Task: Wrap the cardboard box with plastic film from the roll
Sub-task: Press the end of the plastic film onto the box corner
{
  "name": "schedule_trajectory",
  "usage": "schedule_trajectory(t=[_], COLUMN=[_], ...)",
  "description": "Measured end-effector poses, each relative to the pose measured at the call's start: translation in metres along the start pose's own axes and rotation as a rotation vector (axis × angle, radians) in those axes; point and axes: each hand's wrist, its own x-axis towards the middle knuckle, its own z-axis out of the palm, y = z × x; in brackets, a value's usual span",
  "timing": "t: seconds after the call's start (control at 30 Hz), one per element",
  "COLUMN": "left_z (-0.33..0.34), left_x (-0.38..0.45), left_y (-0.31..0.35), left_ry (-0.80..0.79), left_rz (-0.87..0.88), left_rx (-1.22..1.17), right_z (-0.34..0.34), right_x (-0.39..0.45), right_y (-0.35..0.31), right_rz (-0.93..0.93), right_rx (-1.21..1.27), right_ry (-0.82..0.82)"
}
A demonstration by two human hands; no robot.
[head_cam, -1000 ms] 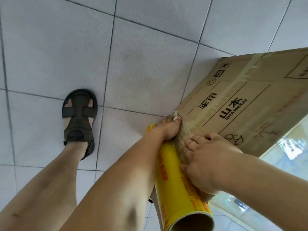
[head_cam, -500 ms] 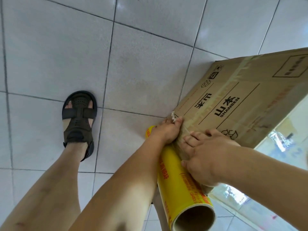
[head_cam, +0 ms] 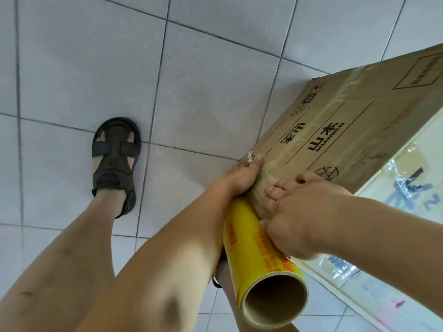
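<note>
at the cardboard box [head_cam: 354, 130] corner, both hands [head_cam: 244, 174] grip the roll [head_cam: 261, 255].

I see my left hand [head_cam: 243, 177] stretched far forward, arm nearly straight, fingers curled and thumb pressing flat. My right hand [head_cam: 291, 219] sits just behind and beside it, wrist bent, fingers curled down in a grip. The two hands are nearly touching.

A foot in a dark strapped sandal [head_cam: 114, 161] stands flat on the pale grey tiled floor [head_cam: 211, 80], whose dark grout lines cross in a grid, with the bare leg [head_cam: 72, 248] rising toward the camera.
</note>
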Motion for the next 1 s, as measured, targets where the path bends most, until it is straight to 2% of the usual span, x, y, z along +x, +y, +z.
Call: schedule_trajectory(t=[0.17, 0.27, 0.4, 0.63, 0.73, 1.0], left_z=[0.002, 0.004, 0.004, 0.005, 0.006, 0.008], left_x=[0.006, -0.002, -0.027, -0.030, -0.036, -0.052], left_y=[-0.004, 0.001, 0.005, 0.002, -0.002, -0.009], left_ry=[0.000, -0.010, 0.069, -0.047, -0.018, -0.031], left_rz=[-0.029, -0.041, -0.040, -0.030, -0.038, -0.027], left_rx=[-0.043, 0.086, 0.214, 0.165, 0.196, 0.147], right_z=[-0.003, 0.002, 0.005, 0.005, 0.006, 0.004], right_x=[0.022, 0.026, 0.014, 0.033, 0.022, 0.011], right_y=[0.004, 0.002, -0.001, -0.002, -0.001, -0.010], right_rz=[0.024, 0.036, 0.046, 0.065, 0.068, 0.020], right_rx=[0.000, 0.000, 0.034, 0.005, 0.020, -0.161], right_ry=[-0.023, -0.016, 0.010, 0.019, 0.039, 0.008])
